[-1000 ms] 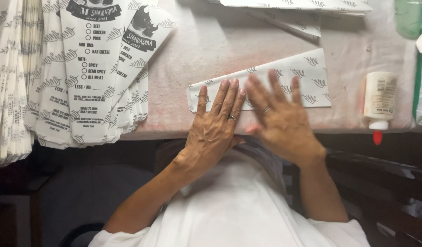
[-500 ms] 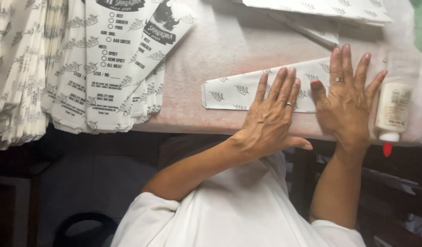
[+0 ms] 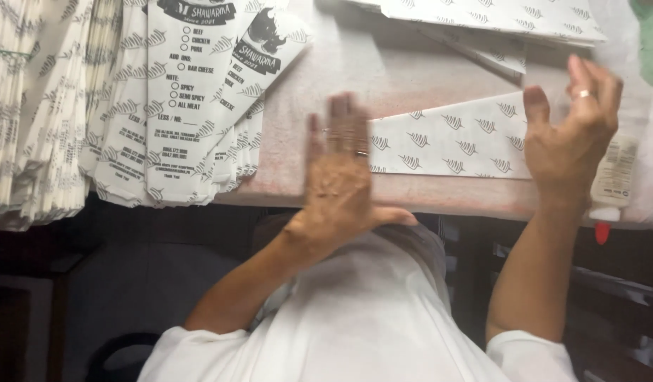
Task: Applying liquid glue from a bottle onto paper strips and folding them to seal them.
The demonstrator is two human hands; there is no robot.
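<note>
A folded white paper wrapper [image 3: 454, 141] printed with small leaf marks lies flat near the table's front edge. My left hand [image 3: 341, 177] is blurred, fingers spread, at the wrapper's left end; whether it touches the paper is unclear. My right hand [image 3: 570, 138] is lifted at the wrapper's right end, fingers curled and apart, a ring on one finger, holding nothing that I can see.
A fanned stack of printed paper sleeves [image 3: 171, 106] covers the table's left side. More leaf-print sheets [image 3: 496, 18] lie at the back. A white glue bottle with a red tip [image 3: 613, 184] lies at the right edge. The pink table surface [image 3: 383, 71] shows between them.
Both hands were pressing flat on the wrapper, then slid apart. Now the left hand has swept to its left end and the right hand has lifted off at the right end.
</note>
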